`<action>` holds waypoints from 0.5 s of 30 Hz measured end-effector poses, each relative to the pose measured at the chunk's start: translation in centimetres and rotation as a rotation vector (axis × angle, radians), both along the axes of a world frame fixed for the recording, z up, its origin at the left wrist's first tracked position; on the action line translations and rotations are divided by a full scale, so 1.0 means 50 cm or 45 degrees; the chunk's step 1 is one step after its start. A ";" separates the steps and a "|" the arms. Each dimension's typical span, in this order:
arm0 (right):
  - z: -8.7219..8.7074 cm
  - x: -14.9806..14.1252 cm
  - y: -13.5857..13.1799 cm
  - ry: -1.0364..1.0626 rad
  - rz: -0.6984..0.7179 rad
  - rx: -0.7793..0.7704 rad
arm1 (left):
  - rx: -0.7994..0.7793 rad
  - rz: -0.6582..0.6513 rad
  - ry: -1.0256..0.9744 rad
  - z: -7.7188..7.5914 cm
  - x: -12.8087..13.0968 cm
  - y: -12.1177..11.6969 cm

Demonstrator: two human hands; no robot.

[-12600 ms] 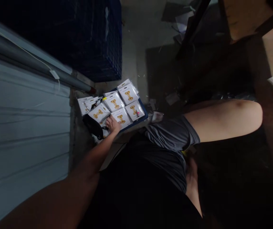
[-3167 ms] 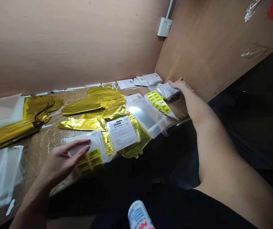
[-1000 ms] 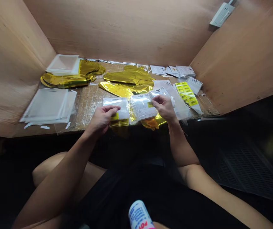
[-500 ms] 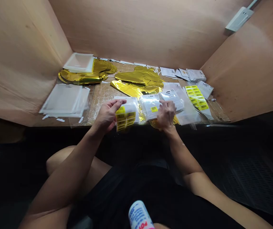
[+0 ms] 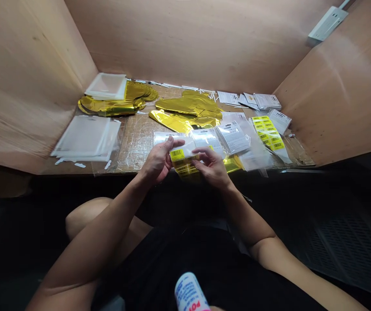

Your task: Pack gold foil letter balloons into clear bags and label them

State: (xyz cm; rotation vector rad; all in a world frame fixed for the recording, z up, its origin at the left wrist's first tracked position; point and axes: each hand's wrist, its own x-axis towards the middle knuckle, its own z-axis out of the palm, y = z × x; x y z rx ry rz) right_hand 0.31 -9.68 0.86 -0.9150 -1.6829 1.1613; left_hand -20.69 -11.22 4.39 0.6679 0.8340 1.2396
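Note:
My left hand [image 5: 157,160] pinches a strip of yellow barcode stickers [image 5: 181,160] at the near edge of the wooden bench [image 5: 136,138]. My right hand [image 5: 212,166] meets it from the right, fingers closed on the same strip. Just behind the hands lie several clear packets with white printed cards [image 5: 234,136], side by side over gold foil. A second sheet of yellow barcode stickers [image 5: 267,133] lies to the right.
Gold foil balloons [image 5: 190,108] are heaped mid-bench, with another pile [image 5: 114,103] at the back left under a stack of clear bags. More clear bags [image 5: 84,138] lie at the left. Plywood walls enclose three sides. A socket [image 5: 326,21] is on the right wall. A bottle cap [image 5: 190,293] shows below.
My right hand has left the packet it was pressing and come left to the sticker strip. My left hand has shifted the strip a little to the right.

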 end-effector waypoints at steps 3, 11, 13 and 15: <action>0.001 0.010 0.000 -0.079 -0.070 0.128 | -0.002 -0.034 0.023 0.001 0.008 -0.002; -0.010 0.013 -0.034 -0.232 -0.280 0.629 | -0.078 -0.021 -0.007 0.010 0.031 0.012; -0.003 0.030 -0.037 -0.237 -0.340 0.678 | -0.064 0.003 -0.016 0.008 0.034 0.017; 0.014 0.075 -0.015 -0.160 -0.469 0.660 | -0.064 0.056 -0.021 0.008 0.033 0.024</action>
